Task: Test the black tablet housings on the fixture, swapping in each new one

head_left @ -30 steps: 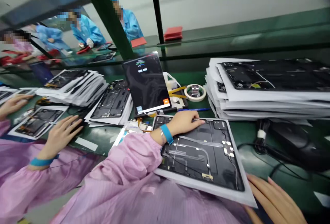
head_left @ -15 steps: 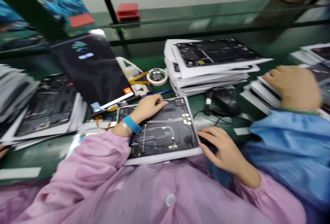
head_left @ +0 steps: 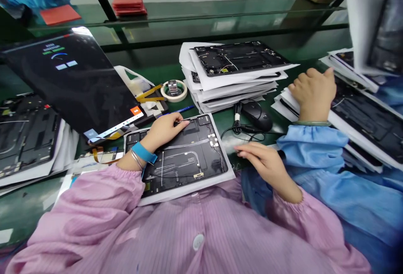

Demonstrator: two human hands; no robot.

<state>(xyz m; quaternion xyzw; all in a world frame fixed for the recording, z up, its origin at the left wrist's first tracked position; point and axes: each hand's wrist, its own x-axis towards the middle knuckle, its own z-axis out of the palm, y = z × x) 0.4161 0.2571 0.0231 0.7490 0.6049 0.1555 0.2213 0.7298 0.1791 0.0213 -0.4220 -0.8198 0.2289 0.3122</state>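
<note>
A black tablet back housing (head_left: pixel 185 156), inner side up with cables and metal contacts showing, lies on a white sheet (head_left: pixel 189 189) in front of me. My left hand (head_left: pixel 165 130) is over its far edge, thumb on the inside and fingers curled, partly hidden. To the right, apart from the housing, my right hand (head_left: pixel 264 160) pinches a slim dark tool (head_left: pixel 281 154); its exact kind is unclear. Left of the housing a lit tablet screen (head_left: pixel 82 80) leans upright, with flex cables (head_left: pixel 103 156) and a small board near its foot.
Stacked housings with white sheets (head_left: pixel 233 93) stand behind; another stack (head_left: pixel 34 139) is at left. A coiled cable and black mouse (head_left: pixel 256 116), tape roll (head_left: pixel 174 91) and blue pen (head_left: pixel 182 109) lie between. A co-worker's hand (head_left: pixel 315 93) presses on a stack at right.
My right hand has come away from the housing's right edge, and the tool shows behind it. The co-worker lifts a housing with white sheet at far right. My view has shifted rightward.
</note>
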